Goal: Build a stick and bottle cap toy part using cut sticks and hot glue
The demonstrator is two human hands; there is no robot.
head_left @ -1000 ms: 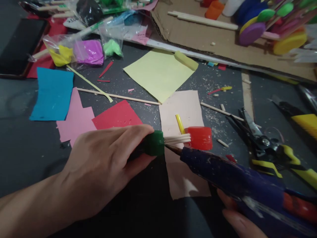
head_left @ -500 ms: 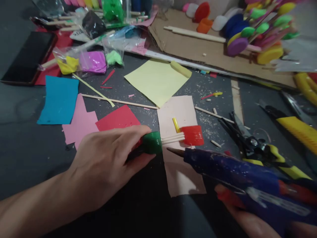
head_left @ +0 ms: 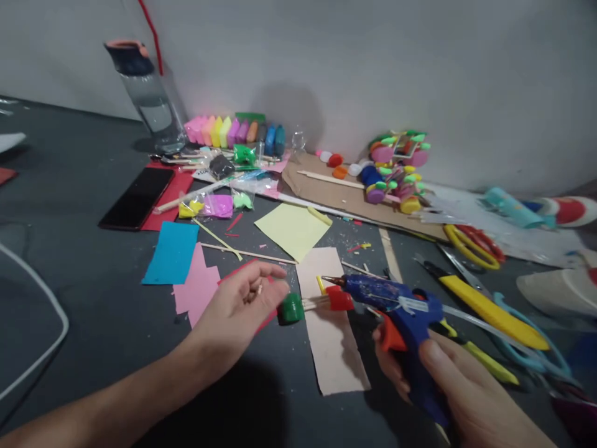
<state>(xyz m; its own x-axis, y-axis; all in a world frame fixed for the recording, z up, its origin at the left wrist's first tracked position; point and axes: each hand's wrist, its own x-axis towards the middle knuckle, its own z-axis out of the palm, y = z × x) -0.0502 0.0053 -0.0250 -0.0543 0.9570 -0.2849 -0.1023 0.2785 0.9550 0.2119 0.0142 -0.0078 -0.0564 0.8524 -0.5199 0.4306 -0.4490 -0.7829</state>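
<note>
My right hand [head_left: 443, 379] is wrapped round the handle of a blue glue gun [head_left: 387, 292] with an orange trigger. Its metal nozzle points left, just above a short red piece [head_left: 340, 298]. Thin pale sticks [head_left: 316, 303] join that red piece to a green one [head_left: 292, 308] lying on the dark table. Beside the green piece is my left hand [head_left: 247, 295], loosely curled, with thumb and index finger apart. Small pale shapes show between its fingers, but I cannot make them out. A pale pink paper strip [head_left: 333, 354] lies under the sticks.
Coloured paper, including a blue sheet [head_left: 171, 252] and a yellow sheet [head_left: 293, 230], lies ahead. On the left are a phone [head_left: 137, 198] and a water bottle [head_left: 152, 102]. A yellow cutter [head_left: 494, 311] lies right. Cardboard [head_left: 317, 186] with coloured pieces stretches along the back.
My left hand has let go of the green piece and drawn up beside it. The glue gun is now more upright in my right hand. The camera view has tilted up, showing more wall.
</note>
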